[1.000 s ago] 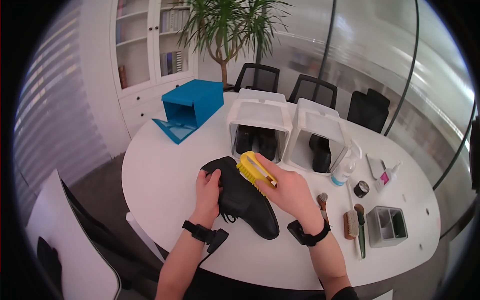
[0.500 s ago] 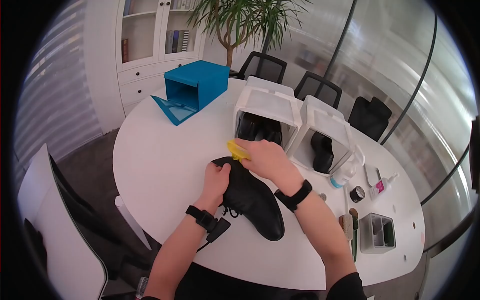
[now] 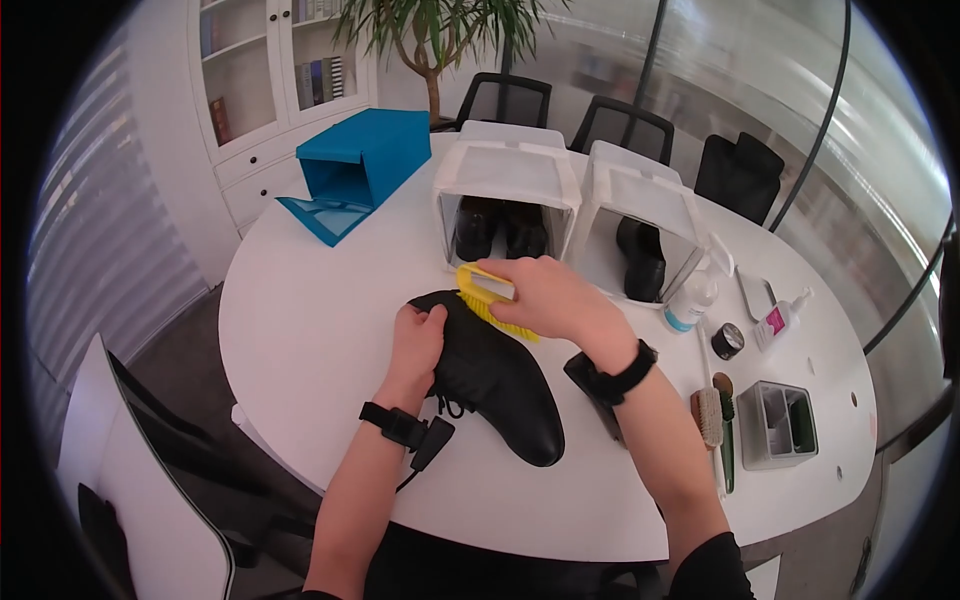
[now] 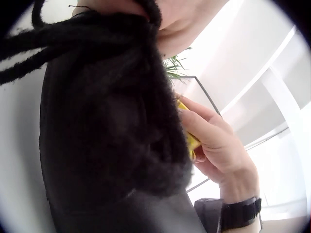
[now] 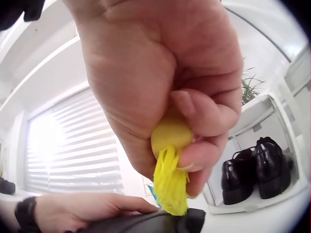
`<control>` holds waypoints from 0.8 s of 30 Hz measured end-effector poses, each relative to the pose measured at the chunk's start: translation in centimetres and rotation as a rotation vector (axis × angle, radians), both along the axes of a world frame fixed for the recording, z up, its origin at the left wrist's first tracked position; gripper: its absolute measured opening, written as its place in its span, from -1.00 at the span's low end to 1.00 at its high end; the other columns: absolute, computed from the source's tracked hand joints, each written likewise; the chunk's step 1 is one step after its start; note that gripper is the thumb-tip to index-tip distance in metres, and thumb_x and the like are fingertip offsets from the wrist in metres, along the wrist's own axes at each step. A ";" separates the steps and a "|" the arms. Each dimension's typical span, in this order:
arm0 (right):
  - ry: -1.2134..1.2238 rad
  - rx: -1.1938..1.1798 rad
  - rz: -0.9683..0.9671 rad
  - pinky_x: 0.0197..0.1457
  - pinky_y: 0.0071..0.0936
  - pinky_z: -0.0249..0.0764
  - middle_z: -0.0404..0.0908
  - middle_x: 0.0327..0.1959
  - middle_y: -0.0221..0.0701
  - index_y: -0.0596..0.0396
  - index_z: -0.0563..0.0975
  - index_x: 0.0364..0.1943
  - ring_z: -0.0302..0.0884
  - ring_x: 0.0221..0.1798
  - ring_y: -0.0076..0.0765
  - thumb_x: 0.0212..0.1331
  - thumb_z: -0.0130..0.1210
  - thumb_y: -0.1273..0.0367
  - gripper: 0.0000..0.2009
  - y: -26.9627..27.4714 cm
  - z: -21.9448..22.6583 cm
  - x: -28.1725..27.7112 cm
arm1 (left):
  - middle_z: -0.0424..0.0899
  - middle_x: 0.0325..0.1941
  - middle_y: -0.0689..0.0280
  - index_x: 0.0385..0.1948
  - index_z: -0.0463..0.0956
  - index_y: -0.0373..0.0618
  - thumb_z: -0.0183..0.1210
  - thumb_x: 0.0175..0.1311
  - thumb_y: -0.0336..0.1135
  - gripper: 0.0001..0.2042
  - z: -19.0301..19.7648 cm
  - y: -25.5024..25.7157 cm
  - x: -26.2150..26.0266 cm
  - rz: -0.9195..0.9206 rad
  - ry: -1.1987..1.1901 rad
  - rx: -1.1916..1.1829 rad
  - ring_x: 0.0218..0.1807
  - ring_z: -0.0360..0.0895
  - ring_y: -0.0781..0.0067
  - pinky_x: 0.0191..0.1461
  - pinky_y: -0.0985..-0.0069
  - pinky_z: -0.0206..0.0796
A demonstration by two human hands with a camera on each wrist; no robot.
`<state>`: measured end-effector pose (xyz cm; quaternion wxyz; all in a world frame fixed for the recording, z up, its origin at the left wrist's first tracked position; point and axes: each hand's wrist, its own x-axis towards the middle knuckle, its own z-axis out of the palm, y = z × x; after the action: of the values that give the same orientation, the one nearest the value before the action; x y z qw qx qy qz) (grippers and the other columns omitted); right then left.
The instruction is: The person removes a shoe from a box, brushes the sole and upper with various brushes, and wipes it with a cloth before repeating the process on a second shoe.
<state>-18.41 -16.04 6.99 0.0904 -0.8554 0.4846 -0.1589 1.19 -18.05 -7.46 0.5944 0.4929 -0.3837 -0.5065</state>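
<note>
A black lace-up shoe [image 3: 505, 395] is held over the front of the white table, its toe toward the lower right and its laces on the near side. My left hand [image 3: 412, 350] grips it by the heel end. My right hand [image 3: 565, 305] holds a yellow scrub brush [image 3: 487, 288], fingers curled round its body. The brush's yellow bristles [image 5: 170, 187] meet the far side of the shoe near the heel. From the left wrist, the dark shoe [image 4: 112, 131] fills most of the view and hides much of the brush.
Behind stand two white shoe boxes [image 3: 505, 170] with black shoes inside, and an open blue box [image 3: 385, 150]. At right are a spray bottle [image 3: 690, 300], a pump bottle [image 3: 783, 322], a round black tin [image 3: 728, 341], a wooden brush [image 3: 707, 418] and a grey divided holder [image 3: 758, 455].
The right hand swept the brush along the shoe to its heel end, then partway back toward the toe. The left hand keeps its grip on the shoe, and the head view has shifted.
</note>
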 end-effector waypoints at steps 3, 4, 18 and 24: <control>0.012 0.065 0.015 -0.02 -0.19 0.64 0.76 -0.21 -0.06 -0.09 0.53 0.37 0.73 -0.19 0.05 0.13 0.26 0.29 -0.39 1.6 0.3 -2.3 | 0.66 -0.25 0.17 -0.11 0.47 -0.47 0.19 0.41 -0.36 -0.73 1.0 0.8 -0.4 -0.020 -0.021 -0.007 -0.24 0.63 0.42 -0.18 0.48 0.53; 0.014 0.065 0.006 -0.02 -0.19 0.64 0.76 -0.21 -0.06 -0.09 0.53 0.37 0.73 -0.19 0.05 0.13 0.26 0.29 -0.39 2.3 0.5 -3.0 | 0.66 -0.25 0.17 -0.11 0.47 -0.47 0.19 0.41 -0.36 -0.74 1.4 1.2 -0.3 -0.025 -0.024 0.001 -0.24 0.62 0.44 -0.17 0.49 0.52; 0.006 -0.013 -0.104 -0.07 -0.06 0.63 0.71 -0.36 -0.01 -0.04 0.56 0.30 0.70 -0.25 0.15 0.16 0.26 0.29 -0.46 9.0 1.4 -4.8 | 0.63 -0.30 0.22 -0.16 0.46 -0.45 0.21 0.40 -0.37 -0.75 0.9 0.8 0.1 0.094 0.028 -0.059 -0.29 0.58 0.51 -0.23 0.52 0.48; -0.030 -0.003 -0.098 -0.12 -0.05 0.62 0.69 -0.42 -0.04 -0.05 0.52 0.34 0.69 -0.29 0.15 0.17 0.26 0.32 -0.43 9.2 0.8 -4.5 | 0.59 -0.33 0.27 -0.20 0.43 -0.41 0.23 0.38 -0.37 -0.77 0.3 0.0 2.4 0.222 0.015 -0.066 -0.38 0.50 0.56 -0.35 0.53 0.39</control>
<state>-22.91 -6.82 7.79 0.0887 -0.8283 0.5243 -0.1765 3.61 -18.04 -7.11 0.6656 0.5089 -0.3386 -0.4283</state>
